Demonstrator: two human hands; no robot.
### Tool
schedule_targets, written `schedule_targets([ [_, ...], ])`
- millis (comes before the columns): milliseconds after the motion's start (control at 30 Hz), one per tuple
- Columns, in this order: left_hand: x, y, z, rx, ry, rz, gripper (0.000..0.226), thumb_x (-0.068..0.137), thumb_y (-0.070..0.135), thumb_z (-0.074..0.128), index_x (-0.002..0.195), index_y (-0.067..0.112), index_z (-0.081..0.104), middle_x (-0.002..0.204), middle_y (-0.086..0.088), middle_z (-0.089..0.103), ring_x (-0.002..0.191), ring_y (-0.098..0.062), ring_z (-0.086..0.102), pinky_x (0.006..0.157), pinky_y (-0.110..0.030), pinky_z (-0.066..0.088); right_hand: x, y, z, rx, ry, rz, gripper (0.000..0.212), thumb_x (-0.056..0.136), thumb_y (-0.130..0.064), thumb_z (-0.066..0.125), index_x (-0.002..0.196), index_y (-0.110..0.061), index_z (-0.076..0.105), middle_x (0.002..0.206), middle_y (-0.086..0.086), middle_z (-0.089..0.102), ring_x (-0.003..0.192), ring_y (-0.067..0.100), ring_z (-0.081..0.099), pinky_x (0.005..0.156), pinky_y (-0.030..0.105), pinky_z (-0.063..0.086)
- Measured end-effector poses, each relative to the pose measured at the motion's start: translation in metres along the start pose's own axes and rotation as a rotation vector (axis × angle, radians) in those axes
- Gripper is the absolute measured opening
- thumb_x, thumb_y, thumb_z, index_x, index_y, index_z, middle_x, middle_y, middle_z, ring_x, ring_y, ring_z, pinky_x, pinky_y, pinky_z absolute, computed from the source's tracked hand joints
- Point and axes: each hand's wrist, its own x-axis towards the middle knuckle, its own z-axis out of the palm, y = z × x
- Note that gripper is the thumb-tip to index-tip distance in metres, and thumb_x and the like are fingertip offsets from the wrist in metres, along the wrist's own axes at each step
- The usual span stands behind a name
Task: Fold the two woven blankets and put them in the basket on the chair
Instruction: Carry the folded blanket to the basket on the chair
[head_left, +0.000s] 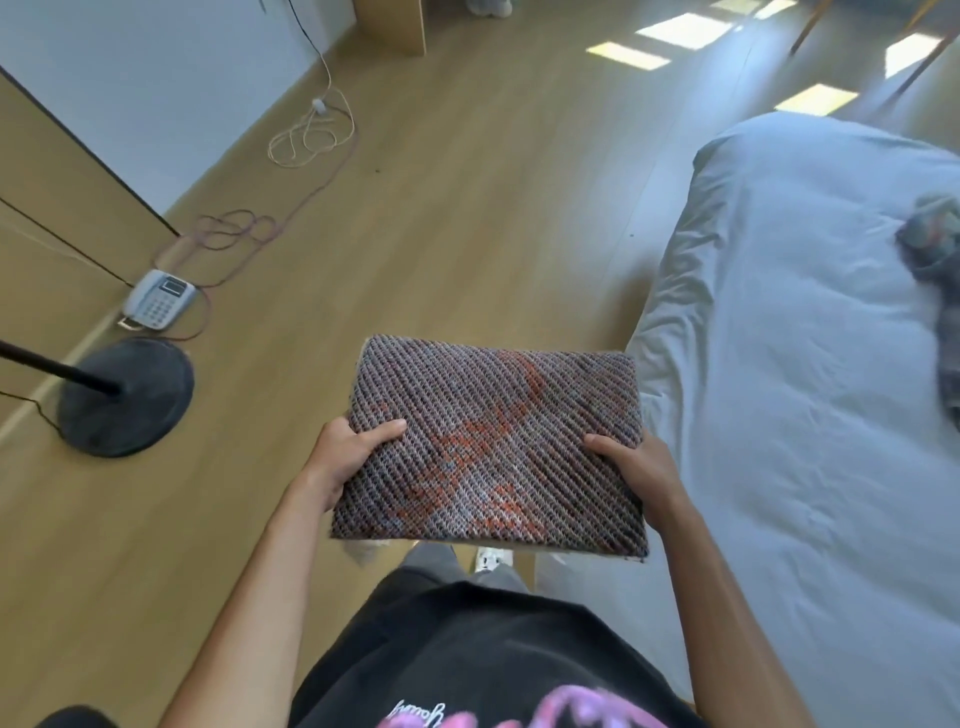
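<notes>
Grip sound: your left hand (345, 457) and right hand (636, 467) each pinch a side of the folded blanket (488, 447), thumbs on top, beside the bed (805, 364); carry it level so no fold slips.

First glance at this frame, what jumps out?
The folded woven blanket, held flat at centre frame by the left hand and right hand gripping its side edges. A second blanket lies crumpled on the bed at right; a desk phone sits on the floor at left.

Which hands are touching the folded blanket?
Touching, both. Head view: left hand and right hand each grip a side edge of the folded blanket, thumbs on top.
</notes>
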Motion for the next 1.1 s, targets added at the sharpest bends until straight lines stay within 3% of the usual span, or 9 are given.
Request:
schedule_targets([
  [167, 0.070, 0.063, 0.022, 0.061, -0.066, 0.003, 0.044, 0.071, 0.026, 0.081, 0.107, 0.007, 0.063, 0.103, -0.011, 0.070, 0.092, -0.029, 0.068, 0.085, -0.045, 0.055, 0.056, -0.040, -0.003, 0.041, 0.079, 0.009, 0.031, 0.072, -0.011, 0.077, 0.096, -0.027, 0.063, 0.099, 0.001, 0.071, 0.088, 0.021, 0.069, 0.082, 0.042, 0.056],
  [267, 0.124, 0.104, 0.037, 0.102, -0.106, 0.011, 0.047, 0.071, 0.027, 0.081, 0.109, 0.007, 0.062, 0.103, -0.011, 0.069, 0.092, -0.028, 0.068, 0.085, -0.044, 0.055, 0.097, -0.065, -0.005, 0.064, 0.140, 0.011, 0.040, 0.073, -0.010, 0.077, 0.109, -0.017, 0.063, 0.105, 0.005, 0.070, 0.094, 0.024, 0.067, 0.086, 0.044, 0.054],
  [400, 0.205, 0.169, 0.059, 0.143, -0.199, 0.026, 0.053, 0.070, 0.027, 0.082, 0.114, 0.006, 0.060, 0.106, -0.011, 0.069, 0.093, -0.028, 0.067, 0.085, -0.044, 0.055, 0.157, -0.106, -0.003, 0.112, 0.232, 0.010, 0.041, 0.072, -0.010, 0.077, 0.109, -0.018, 0.063, 0.103, 0.003, 0.070, 0.090, 0.020, 0.069, 0.079, 0.038, 0.055],
  [600, 0.304, 0.277, 0.085, 0.234, -0.319, 0.030, 0.055, 0.068, 0.030, 0.083, 0.113, 0.007, 0.061, 0.106, -0.011, 0.069, 0.094, -0.028, 0.068, 0.089, -0.047, 0.053, 0.236, -0.174, -0.001, 0.163, 0.342, 0.037, 0.045, 0.071, -0.012, 0.079, 0.113, -0.015, 0.062, 0.104, 0.005, 0.071, 0.090, 0.021, 0.069, 0.080, 0.039, 0.056],
  [800, 0.367, 0.353, 0.116, 0.267, -0.367, 0.051, 0.058, 0.069, 0.028, 0.082, 0.118, 0.007, 0.058, 0.105, -0.008, 0.069, 0.092, -0.025, 0.068, 0.082, -0.039, 0.056, 0.295, -0.223, -0.006, 0.199, 0.423, 0.057, 0.044, 0.070, -0.013, 0.079, 0.111, -0.015, 0.063, 0.105, 0.006, 0.070, 0.092, 0.023, 0.069, 0.083, 0.043, 0.055],
  [900, 0.396, 0.379, 0.135, 0.280, -0.378, 0.038, 0.057, 0.070, 0.028, 0.081, 0.118, 0.007, 0.058, 0.107, -0.010, 0.069, 0.092, -0.025, 0.068, 0.084, -0.040, 0.055, 0.328, -0.245, -0.015, 0.181, 0.455, 0.047, 0.040, 0.070, -0.014, 0.079, 0.106, -0.020, 0.063, 0.106, 0.006, 0.070, 0.093, 0.023, 0.068, 0.084, 0.043, 0.055],
  [1100, 0.457, 0.441, 0.186, 0.302, -0.377, 0.051, 0.055, 0.071, 0.026, 0.081, 0.116, 0.005, 0.059, 0.106, -0.011, 0.069, 0.093, -0.027, 0.068, 0.088, -0.045, 0.054, 0.408, -0.285, -0.047, 0.192, 0.451, 0.060, 0.051, 0.069, -0.017, 0.080, 0.116, -0.013, 0.061, 0.108, 0.006, 0.069, 0.094, 0.024, 0.067, 0.087, 0.046, 0.054],
])
